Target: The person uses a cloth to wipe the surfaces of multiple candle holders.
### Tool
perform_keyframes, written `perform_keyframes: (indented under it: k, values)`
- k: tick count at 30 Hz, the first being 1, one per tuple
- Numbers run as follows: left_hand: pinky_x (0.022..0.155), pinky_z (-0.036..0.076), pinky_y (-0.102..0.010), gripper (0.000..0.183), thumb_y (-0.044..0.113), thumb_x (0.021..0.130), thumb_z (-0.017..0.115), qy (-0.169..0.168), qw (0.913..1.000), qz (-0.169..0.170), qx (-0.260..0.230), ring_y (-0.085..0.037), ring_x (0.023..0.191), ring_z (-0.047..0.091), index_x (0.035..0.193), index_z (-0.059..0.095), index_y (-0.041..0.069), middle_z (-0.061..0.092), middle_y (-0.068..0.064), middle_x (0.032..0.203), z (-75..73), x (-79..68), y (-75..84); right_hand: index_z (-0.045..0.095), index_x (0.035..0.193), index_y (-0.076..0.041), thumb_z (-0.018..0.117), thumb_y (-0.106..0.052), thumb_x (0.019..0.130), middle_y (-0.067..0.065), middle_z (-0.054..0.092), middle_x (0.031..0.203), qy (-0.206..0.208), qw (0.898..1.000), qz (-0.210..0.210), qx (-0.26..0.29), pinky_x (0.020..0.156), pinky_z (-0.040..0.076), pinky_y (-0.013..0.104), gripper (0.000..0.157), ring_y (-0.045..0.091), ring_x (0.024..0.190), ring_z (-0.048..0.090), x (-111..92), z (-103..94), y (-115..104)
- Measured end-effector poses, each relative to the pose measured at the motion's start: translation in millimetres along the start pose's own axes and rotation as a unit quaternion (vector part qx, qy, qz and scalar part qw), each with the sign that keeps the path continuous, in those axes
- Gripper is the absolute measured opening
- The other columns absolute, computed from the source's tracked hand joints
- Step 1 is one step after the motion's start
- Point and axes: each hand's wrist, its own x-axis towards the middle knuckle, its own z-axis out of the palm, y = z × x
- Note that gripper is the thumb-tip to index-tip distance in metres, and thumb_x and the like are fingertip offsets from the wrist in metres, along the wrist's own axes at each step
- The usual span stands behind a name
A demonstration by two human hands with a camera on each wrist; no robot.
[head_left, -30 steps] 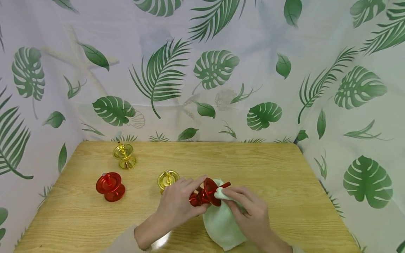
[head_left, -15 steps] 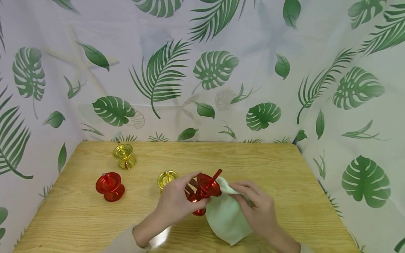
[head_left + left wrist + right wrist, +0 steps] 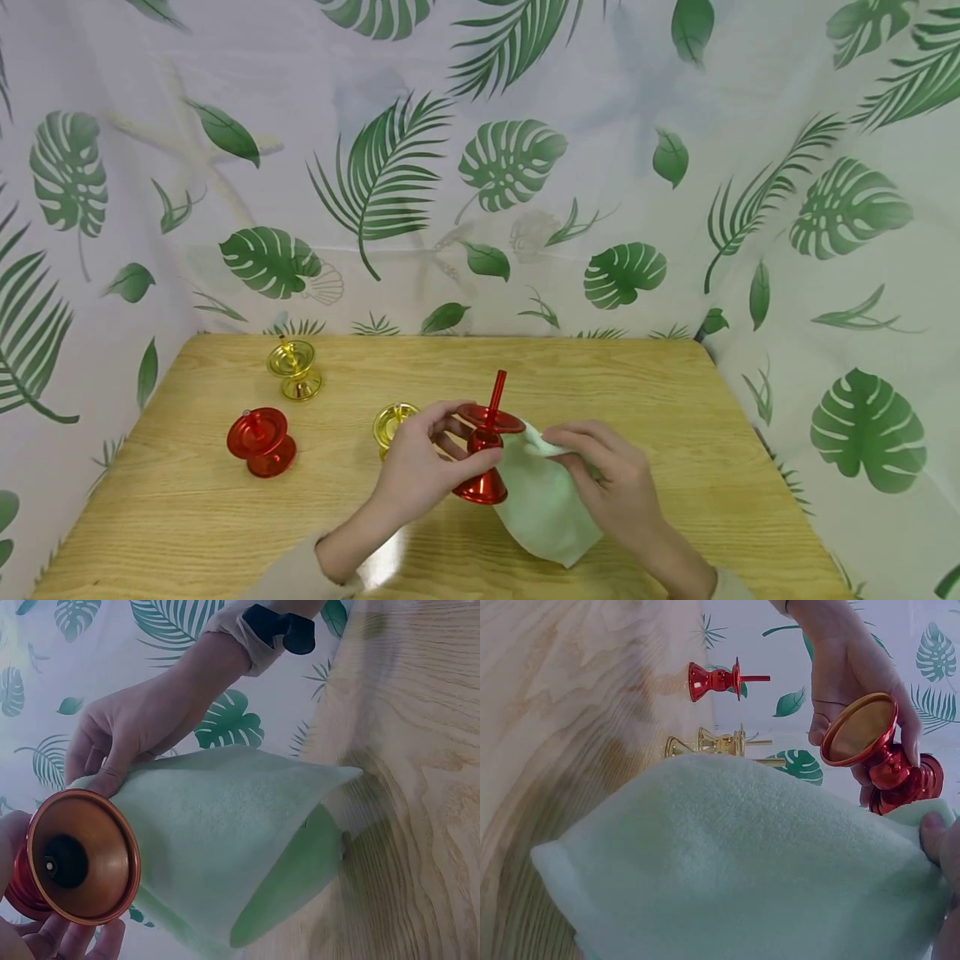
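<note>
One hand (image 3: 416,460) grips a red candleholder (image 3: 484,440); the right hand (image 3: 617,479) pinches cloth (image 3: 549,517).

Screened-off indoor tabletop space, not identifiable further as home or workshop.
Enclosed at back and both sides by leaf-printed sheeting (image 3: 420,287); furnished with a wood-grain table (image 3: 637,392).

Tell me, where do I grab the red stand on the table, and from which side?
I'd pinch the red stand at its narrow waist, coming in sideways from the near side. It's upright: the dish and base flare wider, and the rod sticks up on top. A gold stand behind it might crowd the far side.
</note>
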Motion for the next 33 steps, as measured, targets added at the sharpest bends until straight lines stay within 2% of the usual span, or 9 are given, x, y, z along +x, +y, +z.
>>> perform_keyframes:
  k: [6,12,15,18,22,26,33]
  values:
    - [0.067,0.060,-0.029,0.055,0.027,0.084,0.089,-0.026,0.9995,-0.009,-0.013,-0.017,0.080,0.068,0.132,0.069,0.011,0.077,-0.007,0.101,2.5,1.0,-2.6,0.079,0.104,-0.002,0.060,-0.025,0.107,0.011,0.077,0.098,-0.006,0.999,-0.033,-0.005,0.079,0.058,0.010,0.030,0.020,0.081,0.075,2.9,3.9,-0.3]
    - [0.063,0.059,-0.028,0.056,0.027,0.086,0.087,-0.046,0.9989,-0.004,-0.012,-0.016,0.082,0.067,0.135,0.065,0.010,0.079,-0.008,0.105,3.9,0.8,-4.5,0.079,0.103,-0.002,0.061,-0.027,0.107,0.010,0.077,0.097,0.004,0.999,-0.041,-0.019,0.080,0.058,0.011,0.031,0.021,0.079,0.075,5.4,5.2,-1.7]
    - [0.067,0.060,-0.026,0.057,0.028,0.087,0.086,-0.057,0.9982,-0.004,-0.017,-0.015,0.084,0.068,0.137,0.063,0.010,0.080,-0.008,0.104,3.9,0.8,-5.0,0.079,0.102,-0.002,0.063,-0.027,0.106,0.010,0.077,0.096,0.009,0.998,-0.053,-0.023,0.078,0.059,0.013,0.030,0.021,0.078,0.075,6.7,6.7,-1.6]
    - [0.074,0.060,-0.025,0.057,0.027,0.090,0.084,-0.081,0.9963,0.003,-0.029,-0.016,0.086,0.069,0.138,0.059,0.010,0.081,-0.010,0.103,3.5,0.6,-5.3,0.079,0.101,-0.001,0.063,-0.025,0.106,0.010,0.076,0.096,0.011,0.998,-0.061,-0.016,0.076,0.059,0.014,0.029,0.021,0.078,0.075,7.1,8.5,-1.9]
    - [0.079,0.060,-0.025,0.057,0.027,0.093,0.082,-0.106,0.9936,0.006,-0.038,-0.015,0.090,0.070,0.141,0.056,0.010,0.081,-0.011,0.103,4.1,0.4,-4.9,0.079,0.101,-0.001,0.063,-0.026,0.106,0.010,0.076,0.096,0.013,0.998,-0.055,-0.016,0.076,0.059,0.013,0.030,0.021,0.078,0.075,6.0,7.8,-2.5]
    - [0.081,0.060,-0.024,0.058,0.028,0.095,0.080,-0.114,0.9927,0.003,-0.038,-0.013,0.092,0.070,0.143,0.054,0.009,0.080,-0.012,0.104,3.6,-0.5,-4.5,0.079,0.101,-0.002,0.062,-0.027,0.107,0.010,0.077,0.097,0.018,0.999,-0.044,-0.021,0.078,0.058,0.012,0.031,0.021,0.079,0.075,4.8,6.4,-2.6]
    - [0.081,0.062,-0.026,0.059,0.021,0.097,0.076,-0.138,0.9874,0.026,-0.073,-0.010,0.092,0.070,0.147,0.050,0.004,0.076,-0.022,0.120,2.4,-2.3,-5.4,0.079,0.100,-0.003,0.063,-0.029,0.106,0.009,0.078,0.097,0.023,0.999,-0.024,-0.022,0.083,0.057,0.009,0.032,0.020,0.081,0.076,3.8,3.0,-3.1]
